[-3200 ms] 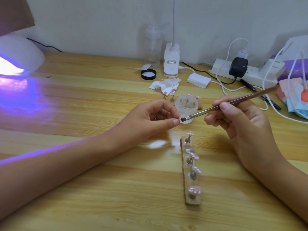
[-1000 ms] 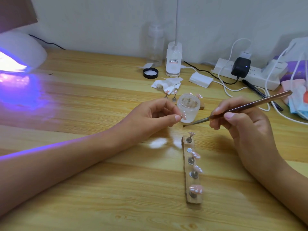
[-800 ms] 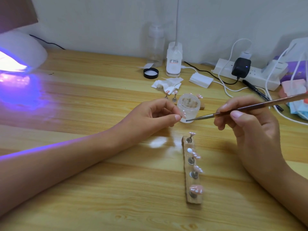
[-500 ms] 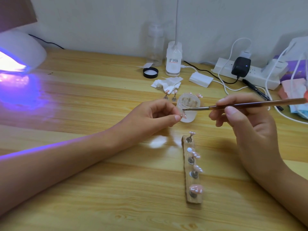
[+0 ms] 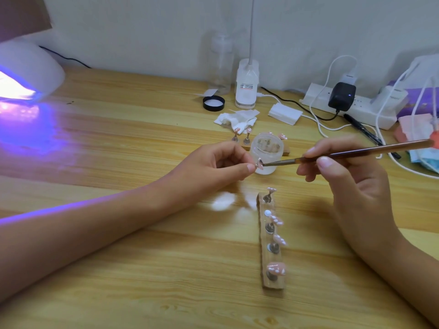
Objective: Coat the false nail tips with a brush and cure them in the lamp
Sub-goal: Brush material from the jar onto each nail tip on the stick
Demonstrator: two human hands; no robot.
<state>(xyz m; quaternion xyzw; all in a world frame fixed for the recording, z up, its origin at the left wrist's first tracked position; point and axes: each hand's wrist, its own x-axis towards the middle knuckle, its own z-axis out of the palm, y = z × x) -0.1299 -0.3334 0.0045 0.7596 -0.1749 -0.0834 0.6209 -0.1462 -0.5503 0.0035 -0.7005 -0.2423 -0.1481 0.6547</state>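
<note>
My left hand [image 5: 213,167] pinches a small pink nail tip [image 5: 259,164] between thumb and fingers, just in front of a frosted open jar [image 5: 267,153]. My right hand [image 5: 349,176] holds a long brown brush [image 5: 356,153] like a pen, and its bristle end touches the held tip. A wooden strip holder [image 5: 270,243] lies below the hands with several pink nail tips on metal pegs and one bare peg spot. The white curing lamp [image 5: 26,72] glows purple at the far left.
A second holder with tips [image 5: 242,138] stands behind the jar. Further back are crumpled wipes [image 5: 237,119], a black lid [image 5: 213,103], a clear bottle [image 5: 222,65], a white lamp base [image 5: 247,89], a power strip with cables [image 5: 351,105] and a pen [image 5: 363,129].
The brush rose to the jar's mouth, then came back down, and its bristles now touch the nail tip in my left hand. My left hand has stayed in place.
</note>
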